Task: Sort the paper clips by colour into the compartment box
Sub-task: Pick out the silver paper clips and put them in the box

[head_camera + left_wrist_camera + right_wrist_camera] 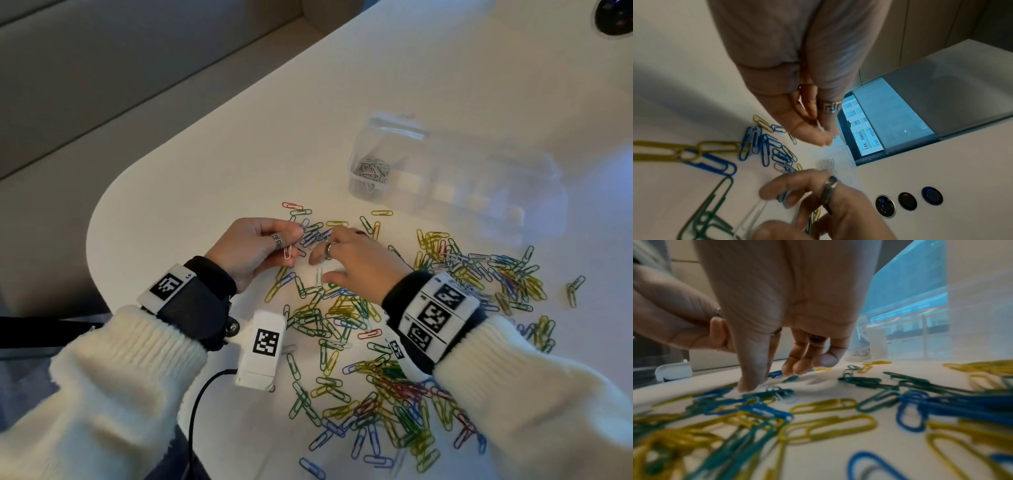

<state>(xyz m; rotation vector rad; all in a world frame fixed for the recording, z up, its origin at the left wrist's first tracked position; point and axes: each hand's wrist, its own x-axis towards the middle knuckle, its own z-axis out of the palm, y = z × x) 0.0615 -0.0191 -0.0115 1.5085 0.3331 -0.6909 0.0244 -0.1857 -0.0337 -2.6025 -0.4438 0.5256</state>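
My left hand (255, 247) pinched a white clip (288, 253) between thumb and fingertips, held clear of the table (212, 144) as a store for the white ones. My right hand (356, 258), fingers spread and bent downward, pressed on another white clip (319, 276) in the mixed pile (394, 359) to free it. The compartment box (455, 185) stood beyond, far right, white clips in its left compartment.

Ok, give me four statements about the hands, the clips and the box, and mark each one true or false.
1. The left hand pinches a white paper clip. True.
2. The compartment box holds white clips in its leftmost compartment. True.
3. The right hand is inside the box. False: it reaches down to the loose clips on the table.
4. All the coloured clips are already sorted. False: they lie scattered on the table.
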